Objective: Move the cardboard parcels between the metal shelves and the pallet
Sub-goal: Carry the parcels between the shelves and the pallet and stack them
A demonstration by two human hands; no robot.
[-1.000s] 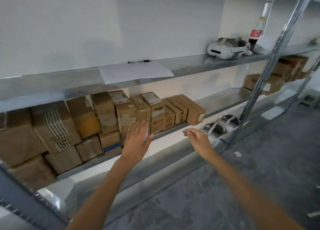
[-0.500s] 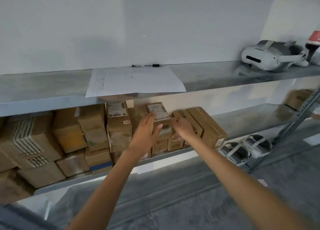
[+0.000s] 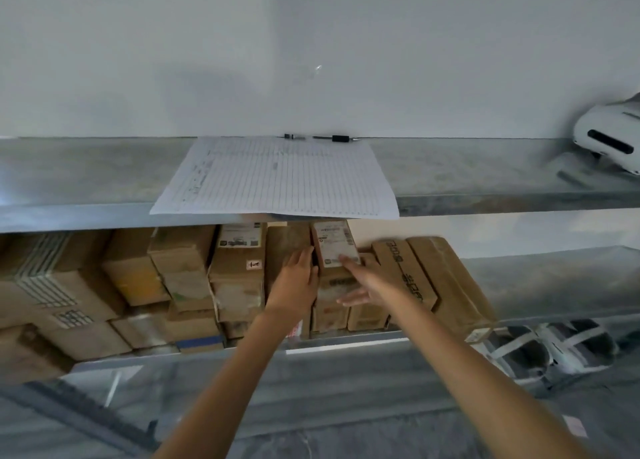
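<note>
Head view: both hands are in at the middle shelf (image 3: 349, 343), where the cardboard parcels are packed tight. The left hand (image 3: 296, 282) lies flat, fingers straight, against the left side of the labelled parcel (image 3: 334, 249). The right hand (image 3: 365, 280) spreads its fingers over the parcel's right edge, thumb out below. Neither hand is curled round it yet.

The parcel sits on smaller boxes, squeezed between a tall brown box (image 3: 285, 245) and a long box (image 3: 403, 275) lying close on its right. That's the danger: pulled out on palm pressure alone, it may slip and drop. The tight fit could also drag the neighbours forward, or let the long box shift into the gap.

Just above, a sheet of paper (image 3: 277, 178) overhangs the upper shelf (image 3: 86, 181). A parcel lifted too high could catch it and sweep it down.
</note>
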